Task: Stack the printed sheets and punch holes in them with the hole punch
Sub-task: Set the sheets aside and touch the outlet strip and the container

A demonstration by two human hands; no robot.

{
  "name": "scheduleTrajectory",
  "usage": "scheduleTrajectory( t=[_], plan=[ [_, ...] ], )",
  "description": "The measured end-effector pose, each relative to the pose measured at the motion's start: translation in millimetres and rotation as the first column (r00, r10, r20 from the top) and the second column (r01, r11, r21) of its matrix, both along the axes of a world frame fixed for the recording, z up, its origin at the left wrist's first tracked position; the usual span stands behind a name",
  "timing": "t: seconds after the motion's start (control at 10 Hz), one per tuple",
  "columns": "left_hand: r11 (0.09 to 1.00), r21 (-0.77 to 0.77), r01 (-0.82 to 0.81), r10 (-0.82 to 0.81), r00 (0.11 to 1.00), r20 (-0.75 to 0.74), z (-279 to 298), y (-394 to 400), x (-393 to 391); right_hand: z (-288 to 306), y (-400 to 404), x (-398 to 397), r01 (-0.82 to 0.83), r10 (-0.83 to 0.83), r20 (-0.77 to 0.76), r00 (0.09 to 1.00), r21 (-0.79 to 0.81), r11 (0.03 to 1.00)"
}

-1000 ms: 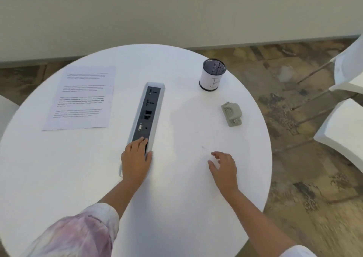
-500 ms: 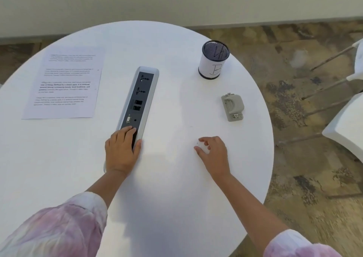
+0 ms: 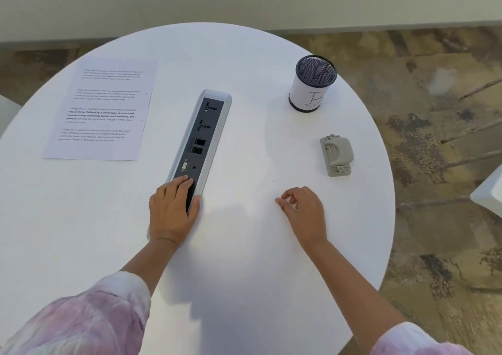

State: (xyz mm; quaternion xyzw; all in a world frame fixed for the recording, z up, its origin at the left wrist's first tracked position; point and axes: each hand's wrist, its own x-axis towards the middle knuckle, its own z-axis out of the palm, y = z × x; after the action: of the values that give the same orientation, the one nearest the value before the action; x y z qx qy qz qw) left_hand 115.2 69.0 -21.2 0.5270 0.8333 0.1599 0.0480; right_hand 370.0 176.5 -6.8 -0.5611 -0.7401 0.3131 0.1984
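Nothing is being handled yet: left hand (image 3: 172, 210) is resting flat, fingers together, on the socket strip (image 3: 199, 143); right hand (image 3: 304, 213) is hovering, fingers loosely curled, empty. Next, I judge, gathering the printed sheets (image 3: 100, 110) far left, then fetching the hole punch (image 3: 336, 155).

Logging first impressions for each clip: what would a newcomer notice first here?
Probably the long socket strip running down the middle of the round white table, with the left hand resting on its near end. Next, the printed sheet at far left, and the grey hole punch at right.

Bare table (image 3: 244, 143) lies between the power strip (image 3: 201, 137) and the hole punch (image 3: 336, 155); a mesh cup (image 3: 312, 83) stands beyond.
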Motion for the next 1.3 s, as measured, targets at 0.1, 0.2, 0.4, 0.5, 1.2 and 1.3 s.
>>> scheduleTrajectory(
  t=[0.1,0.2,0.4,0.5,1.2,1.3],
  plan=[
    [1.0,0.004,0.001,0.0,1.0,-0.005,0,0,0,3,14,-1,0.06,-0.062,-0.041,0.997,-0.051,0.997],
    [1.0,0.003,-0.004,0.004,1.0,0.0,0,1,0,8,27,5,0.083,-0.11,-0.141,0.984,-0.185,0.979],
    [1.0,0.015,0.001,-0.001,1.0,0.006,-1,0,0,12,28,31,-0.176,0.172,-0.039,0.984,-0.292,0.94],
    [1.0,0.018,0.003,-0.003,1.0,0.004,0,0,-1,10,22,38,-0.211,0.218,-0.004,0.976,-0.264,0.941],
    [1.0,0.016,0.002,-0.002,1.0,0.009,0,-2,0,6,9,19,-0.189,0.207,0.233,0.95,-0.097,0.977],
    [1.0,0.013,0.0,0.0,1.0,0.012,0,-1,0,11,13,18,-0.155,0.179,0.167,0.97,-0.15,0.977]
  ],
)
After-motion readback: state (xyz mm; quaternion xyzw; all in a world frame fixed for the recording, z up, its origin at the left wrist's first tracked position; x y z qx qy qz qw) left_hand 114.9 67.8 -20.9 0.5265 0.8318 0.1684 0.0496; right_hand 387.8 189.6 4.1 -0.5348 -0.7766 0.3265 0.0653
